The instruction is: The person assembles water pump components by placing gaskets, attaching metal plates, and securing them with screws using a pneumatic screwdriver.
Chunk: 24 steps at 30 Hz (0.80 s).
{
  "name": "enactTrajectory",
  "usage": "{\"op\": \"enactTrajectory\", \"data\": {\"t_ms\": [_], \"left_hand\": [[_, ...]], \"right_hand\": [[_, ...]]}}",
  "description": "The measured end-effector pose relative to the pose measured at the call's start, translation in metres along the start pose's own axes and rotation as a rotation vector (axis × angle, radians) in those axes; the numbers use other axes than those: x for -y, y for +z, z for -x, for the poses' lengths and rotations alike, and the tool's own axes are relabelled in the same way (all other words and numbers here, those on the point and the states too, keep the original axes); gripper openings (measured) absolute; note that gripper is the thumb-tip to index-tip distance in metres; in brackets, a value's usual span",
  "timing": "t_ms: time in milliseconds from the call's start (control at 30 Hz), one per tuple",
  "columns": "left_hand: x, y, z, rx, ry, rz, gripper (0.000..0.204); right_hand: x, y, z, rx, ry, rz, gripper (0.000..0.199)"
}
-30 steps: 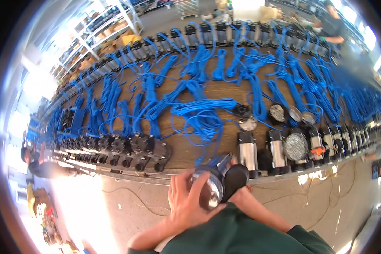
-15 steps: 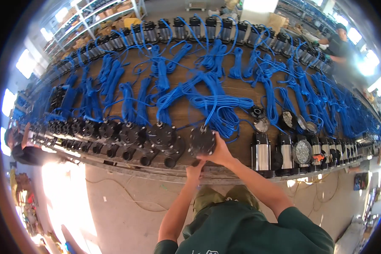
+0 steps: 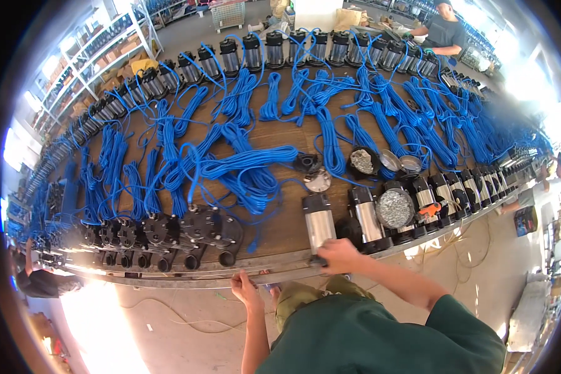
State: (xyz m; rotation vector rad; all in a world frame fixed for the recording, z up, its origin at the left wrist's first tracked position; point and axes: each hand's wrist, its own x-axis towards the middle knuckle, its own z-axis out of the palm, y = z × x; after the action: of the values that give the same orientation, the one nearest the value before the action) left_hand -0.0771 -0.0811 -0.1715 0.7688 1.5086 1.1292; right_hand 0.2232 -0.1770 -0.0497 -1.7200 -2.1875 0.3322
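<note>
Right hand, fingers clenched, grips the shiny steel cylinder pump (black-capped) on the wooden tabletop; left hand rests released against its metal edge.

**One camera on my head, looking down**

My only view looks steeply down from my head over the near edge of the long workbench, close to my forearms. The fisheye bends the bench; its far edge curves along the top.

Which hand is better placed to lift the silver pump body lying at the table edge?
Probably the right hand: it already rests on the silver pump body. The left hand only touches the table edge.
</note>
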Motion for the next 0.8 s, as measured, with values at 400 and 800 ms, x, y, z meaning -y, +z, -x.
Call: {"op": "enactTrajectory", "data": {"t_ms": [400,800], "left_hand": [[-0.034,0.103,0.041,0.613,-0.685,0.562,0.041],[0.032,0.121,0.095,0.590,-0.145,-0.039,0.019]], "right_hand": [[0.041,-0.161,0.087,-0.417,1.021,-1.710,0.017],[-0.021,-0.062,0.108,-0.869,1.300,-1.533,0.015]]}}
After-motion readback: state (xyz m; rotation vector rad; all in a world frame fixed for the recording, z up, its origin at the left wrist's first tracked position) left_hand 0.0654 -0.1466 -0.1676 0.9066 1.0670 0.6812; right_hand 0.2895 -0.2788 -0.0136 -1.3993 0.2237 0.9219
